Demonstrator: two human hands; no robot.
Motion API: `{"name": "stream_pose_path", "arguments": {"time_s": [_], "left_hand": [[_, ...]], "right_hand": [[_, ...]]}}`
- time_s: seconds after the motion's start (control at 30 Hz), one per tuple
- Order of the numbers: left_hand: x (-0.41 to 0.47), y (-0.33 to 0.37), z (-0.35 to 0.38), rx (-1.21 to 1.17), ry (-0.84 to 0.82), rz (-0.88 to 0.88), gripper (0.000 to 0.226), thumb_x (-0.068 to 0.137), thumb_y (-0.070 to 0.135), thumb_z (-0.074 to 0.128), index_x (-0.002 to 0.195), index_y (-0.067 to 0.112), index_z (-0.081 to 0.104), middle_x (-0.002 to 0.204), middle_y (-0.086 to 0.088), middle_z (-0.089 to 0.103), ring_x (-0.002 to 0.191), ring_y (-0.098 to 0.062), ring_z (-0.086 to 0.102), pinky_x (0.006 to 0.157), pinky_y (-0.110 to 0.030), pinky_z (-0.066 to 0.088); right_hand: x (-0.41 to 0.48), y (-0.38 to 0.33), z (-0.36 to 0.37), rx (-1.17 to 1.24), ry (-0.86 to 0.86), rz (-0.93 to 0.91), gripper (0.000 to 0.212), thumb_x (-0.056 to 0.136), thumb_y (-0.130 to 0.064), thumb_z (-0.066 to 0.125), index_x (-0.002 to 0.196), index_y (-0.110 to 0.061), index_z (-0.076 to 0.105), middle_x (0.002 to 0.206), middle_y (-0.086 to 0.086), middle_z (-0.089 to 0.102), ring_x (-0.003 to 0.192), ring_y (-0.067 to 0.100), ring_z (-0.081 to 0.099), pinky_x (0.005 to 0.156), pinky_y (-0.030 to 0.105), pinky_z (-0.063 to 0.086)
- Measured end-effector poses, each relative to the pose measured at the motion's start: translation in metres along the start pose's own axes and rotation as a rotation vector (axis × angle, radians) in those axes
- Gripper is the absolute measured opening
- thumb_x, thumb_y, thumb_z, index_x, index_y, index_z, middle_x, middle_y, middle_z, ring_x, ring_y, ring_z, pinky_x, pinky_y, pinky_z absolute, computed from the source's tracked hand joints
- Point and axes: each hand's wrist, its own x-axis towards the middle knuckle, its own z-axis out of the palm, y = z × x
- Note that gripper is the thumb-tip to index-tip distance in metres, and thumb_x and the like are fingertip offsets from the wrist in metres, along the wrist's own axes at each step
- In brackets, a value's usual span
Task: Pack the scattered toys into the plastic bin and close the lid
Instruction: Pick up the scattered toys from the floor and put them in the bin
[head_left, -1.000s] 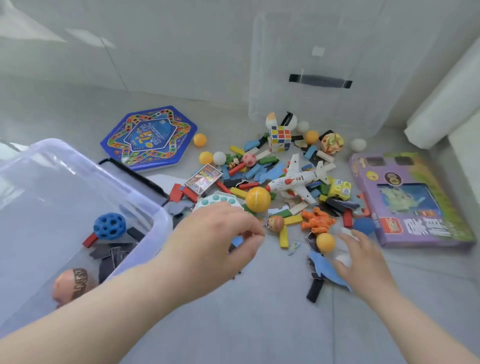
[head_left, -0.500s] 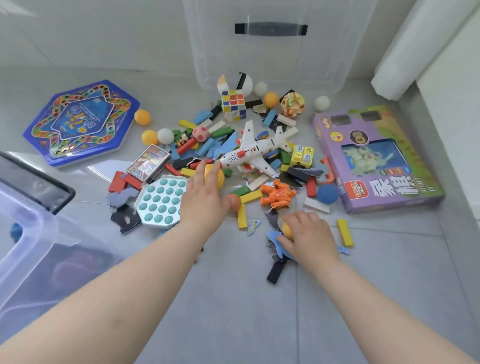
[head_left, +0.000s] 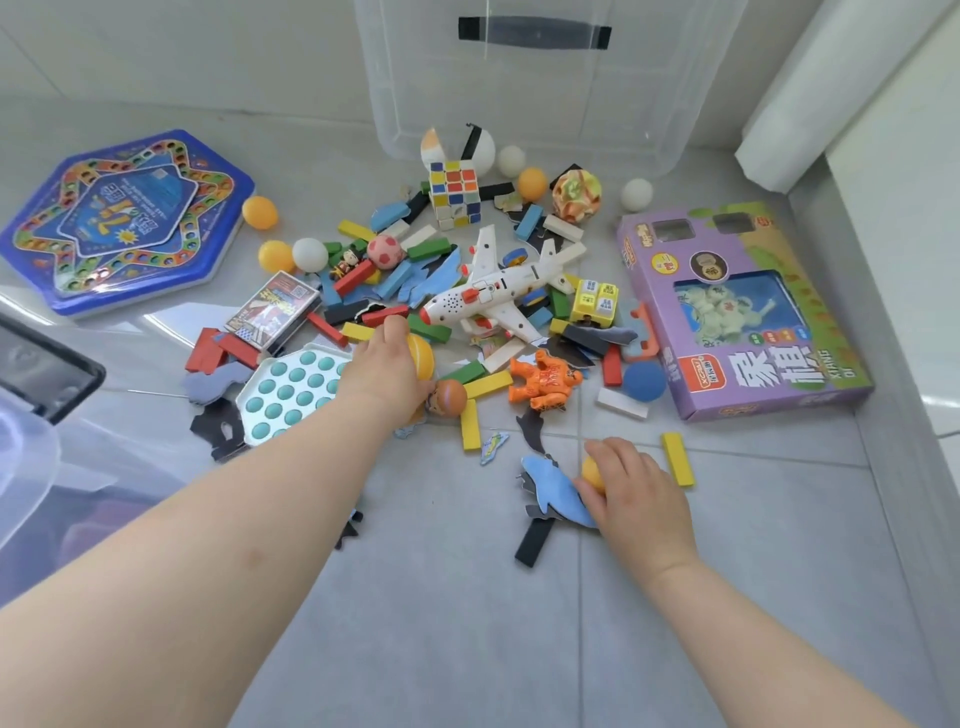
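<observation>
The left hand (head_left: 387, 374) reached into the near side of the toy pile on the tiled floor (head_left: 467, 623), its fingers curled over a yellow ball (head_left: 422, 358) that lay between a pop-bubble board (head_left: 291, 387) and a white toy airplane (head_left: 493, 299). The right hand (head_left: 636, 488) sat nearer the body, fingers wrapped round a small orange ball (head_left: 592, 474) just beside a blue foam cutout (head_left: 553, 493). Both balls were low against the floor; I could not tell whether either had lifted clear.

The plastic bin (head_left: 31, 467) showed only as a clear rim with a black latch at the floor's left edge, well apart from the pile. A clear plastic piece with a black handle (head_left: 519, 78) leaned at the far edge by the wall; whether it was the lid I could not tell.

Both balls looked light, smooth and quick to roll, so a grip across the widest part seemed safest, with a release low inside the bin to stop them bouncing. The airplane appeared rigid with thin wings, better taken by the fuselage. The foam pieces looked limp and flat, needing a fingernail under an edge. The purple game box (head_left: 748, 312) near the right edge and the hexagonal board game (head_left: 119, 218) at the far left would likely each need a whole hand.
</observation>
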Motion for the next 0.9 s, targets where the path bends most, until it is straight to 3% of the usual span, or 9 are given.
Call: {"name": "stream_pose_path", "arguments": {"time_s": [0.1, 0.2, 0.33, 0.5, 0.57, 0.67, 0.73, 0.8, 0.9], "left_hand": [[-0.002, -0.001, 0.0, 0.0, 0.006, 0.019, 0.06, 0.081, 0.016, 0.065, 0.127, 0.001, 0.029, 0.13, -0.02, 0.041, 0.118, -0.039, 0.04, 0.09, -0.042, 0.037], [-0.009, -0.005, -0.009, -0.122, 0.114, 0.02, 0.06, 0.08, 0.014, 0.065, 0.128, 0.004, 0.03, 0.13, -0.017, 0.041, 0.118, -0.036, 0.039, 0.088, -0.039, 0.035], [-0.031, 0.009, -0.043, -0.408, 0.249, 0.107, 0.066, 0.077, 0.018, 0.068, 0.13, 0.013, 0.029, 0.132, -0.007, 0.039, 0.119, -0.027, 0.04, 0.088, -0.036, 0.037], [-0.089, -0.001, -0.116, -0.337, 0.169, 0.446, 0.06, 0.069, 0.028, 0.075, 0.115, 0.035, 0.038, 0.108, 0.02, 0.043, 0.101, -0.002, 0.041, 0.081, -0.01, 0.036], [-0.127, -0.034, -0.148, -0.27, 0.15, 0.534, 0.055, 0.059, 0.043, 0.071, 0.098, 0.05, 0.034, 0.102, 0.037, 0.04, 0.096, 0.012, 0.042, 0.078, 0.003, 0.033], [-0.169, -0.097, -0.174, -0.24, 0.262, 0.433, 0.052, 0.049, 0.053, 0.061, 0.096, 0.058, 0.037, 0.103, 0.048, 0.041, 0.095, 0.03, 0.039, 0.079, 0.011, 0.027], [-0.183, -0.136, -0.177, -0.325, 0.338, 0.214, 0.06, 0.041, 0.051, 0.067, 0.087, 0.071, 0.035, 0.096, 0.041, 0.048, 0.09, 0.023, 0.048, 0.075, 0.002, 0.036], [-0.194, -0.167, -0.173, -0.413, 0.405, 0.045, 0.065, 0.039, 0.041, 0.077, 0.073, 0.077, 0.034, 0.088, 0.028, 0.05, 0.081, 0.009, 0.051, 0.066, -0.006, 0.036], [-0.2, -0.205, -0.161, -0.428, 0.479, -0.011, 0.078, 0.054, 0.014, 0.087, 0.073, 0.072, 0.039, 0.088, 0.024, 0.045, 0.079, 0.002, 0.049, 0.063, -0.002, 0.039]], "right_hand": [[0.003, 0.001, -0.01, 0.028, -0.063, 0.037, 0.026, 0.064, -0.029, 0.056, 0.076, -0.01, 0.068, 0.074, 0.003, 0.069, 0.045, 0.021, 0.063, 0.03, 0.025, 0.039], [0.003, -0.002, -0.018, 0.263, -0.016, 0.181, 0.026, 0.075, -0.017, 0.057, 0.096, -0.003, 0.065, 0.095, 0.009, 0.066, 0.07, 0.031, 0.067, 0.049, 0.033, 0.043], [-0.003, -0.014, -0.029, 0.599, 0.064, 0.41, 0.027, 0.085, -0.007, 0.057, 0.111, -0.005, 0.055, 0.101, 0.001, 0.052, 0.092, 0.026, 0.053, 0.072, 0.028, 0.037], [0.005, -0.062, -0.058, 0.942, 0.014, 0.367, 0.021, 0.086, -0.008, 0.056, 0.087, -0.029, 0.049, 0.087, -0.005, 0.051, 0.074, 0.017, 0.05, 0.064, 0.016, 0.042], [0.006, -0.086, -0.071, 0.99, -0.097, 0.244, 0.031, 0.087, -0.011, 0.057, 0.081, -0.039, 0.045, 0.082, -0.011, 0.052, 0.069, 0.018, 0.051, 0.069, 0.028, 0.045], [0.004, -0.116, -0.092, 1.019, -0.191, 0.148, 0.033, 0.088, -0.011, 0.056, 0.08, -0.041, 0.046, 0.081, -0.007, 0.052, 0.059, 0.013, 0.051, 0.058, 0.02, 0.044], [0.002, -0.136, -0.109, 1.06, -0.249, 0.092, 0.03, 0.087, -0.01, 0.056, 0.081, -0.039, 0.05, 0.08, -0.003, 0.054, 0.052, 0.008, 0.053, 0.049, 0.012, 0.043], [0.003, -0.158, -0.132, 1.056, -0.316, -0.002, 0.025, 0.087, -0.014, 0.057, 0.082, -0.039, 0.055, 0.081, -0.004, 0.057, 0.052, 0.004, 0.056, 0.052, 0.015, 0.045], [0.007, -0.204, -0.172, 1.141, -0.372, -0.148, 0.009, 0.081, -0.032, 0.056, 0.084, -0.038, 0.061, 0.085, -0.002, 0.063, 0.054, 0.006, 0.06, 0.053, 0.018, 0.05]]}}
